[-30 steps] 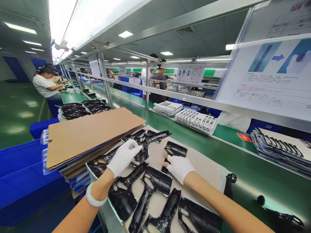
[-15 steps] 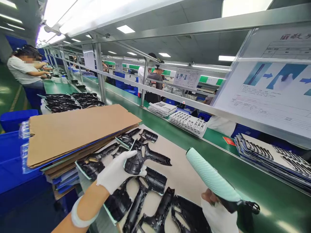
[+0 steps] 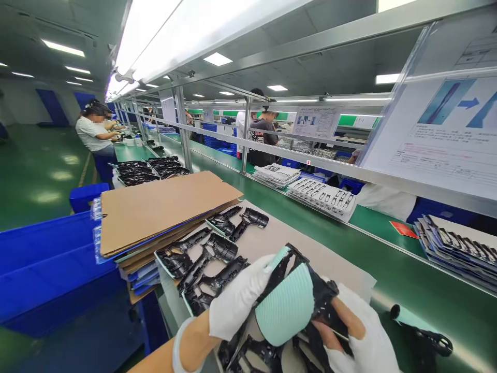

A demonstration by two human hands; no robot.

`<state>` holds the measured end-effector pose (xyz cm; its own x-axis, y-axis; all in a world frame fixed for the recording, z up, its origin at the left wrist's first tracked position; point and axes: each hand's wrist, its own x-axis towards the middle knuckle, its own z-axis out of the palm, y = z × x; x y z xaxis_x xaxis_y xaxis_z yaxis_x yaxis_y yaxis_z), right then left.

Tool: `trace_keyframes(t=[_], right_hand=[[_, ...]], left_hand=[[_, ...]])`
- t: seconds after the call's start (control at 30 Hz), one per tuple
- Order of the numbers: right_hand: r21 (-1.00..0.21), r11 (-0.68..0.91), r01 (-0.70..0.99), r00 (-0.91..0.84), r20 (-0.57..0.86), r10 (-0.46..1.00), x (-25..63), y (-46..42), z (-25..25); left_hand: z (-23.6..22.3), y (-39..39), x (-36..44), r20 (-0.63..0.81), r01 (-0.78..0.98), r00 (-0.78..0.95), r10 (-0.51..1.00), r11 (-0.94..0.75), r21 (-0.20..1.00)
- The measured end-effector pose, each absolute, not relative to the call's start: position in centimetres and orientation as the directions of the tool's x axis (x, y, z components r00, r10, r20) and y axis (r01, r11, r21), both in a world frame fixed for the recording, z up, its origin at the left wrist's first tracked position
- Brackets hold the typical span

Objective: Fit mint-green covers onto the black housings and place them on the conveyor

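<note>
A pistol-shaped plastic housing shell (image 3: 286, 305), ribbed mint green outside and black inside, is held between both my hands above the board. My left hand (image 3: 238, 298), in a white glove, is closed on its left side. On its black right side, my right hand (image 3: 361, 331) grips with bare fingertips showing from a white glove. Several black-inside housing shells (image 3: 223, 248) lie on the board to the left, and others lie partly hidden below my hands. A mint and black housing part with a ring end (image 3: 425, 331) rests on the bench to the right.
A cardboard stack (image 3: 166, 207) stands at the left beside blue bins (image 3: 46, 264). Along the far edge of the green bench (image 3: 382, 254) lie trays of small parts (image 3: 322, 197) and a red card (image 3: 404, 229). A metal rail (image 3: 287, 150) crosses ahead. A co-worker (image 3: 95, 129) stands far left.
My right hand has let go of the mint housing, which now lies on the bench, and has come to the left. The shell in my left hand has moved right and turned its mint side up.
</note>
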<state>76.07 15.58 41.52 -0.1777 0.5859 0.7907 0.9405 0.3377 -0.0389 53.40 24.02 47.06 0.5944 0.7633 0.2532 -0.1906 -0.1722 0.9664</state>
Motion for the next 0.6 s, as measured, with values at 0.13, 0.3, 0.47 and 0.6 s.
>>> trace_keyframes(t=[0.13, 0.3, 0.47, 0.6], right_hand=[[0.076, 0.292, 0.953, -0.240, 0.779, 0.579, 74.8, 16.5, 42.1], [0.061, 0.265, 0.962, -0.217, 0.757, 0.616, 75.4, 16.8, 41.3], [-0.085, 0.360, 0.929, -0.187, 0.731, 0.657, 76.1, 16.6, 40.9], [-0.633, 0.319, 0.705, 0.033, 0.479, 0.877, 74.9, 15.9, 42.3]], left_hand=[[45.5, 23.8, 53.9, 0.211, -0.261, 0.624, 0.752, -0.054, 0.964], [45.3, 23.6, 54.6, 0.170, -0.275, 0.655, 0.736, 0.023, 0.961], [45.7, 23.4, 54.2, 0.169, -0.231, 0.686, 0.708, -0.008, 0.973], [45.8, 23.4, 53.3, 0.257, -0.167, 0.732, 0.631, -0.199, 0.966]])
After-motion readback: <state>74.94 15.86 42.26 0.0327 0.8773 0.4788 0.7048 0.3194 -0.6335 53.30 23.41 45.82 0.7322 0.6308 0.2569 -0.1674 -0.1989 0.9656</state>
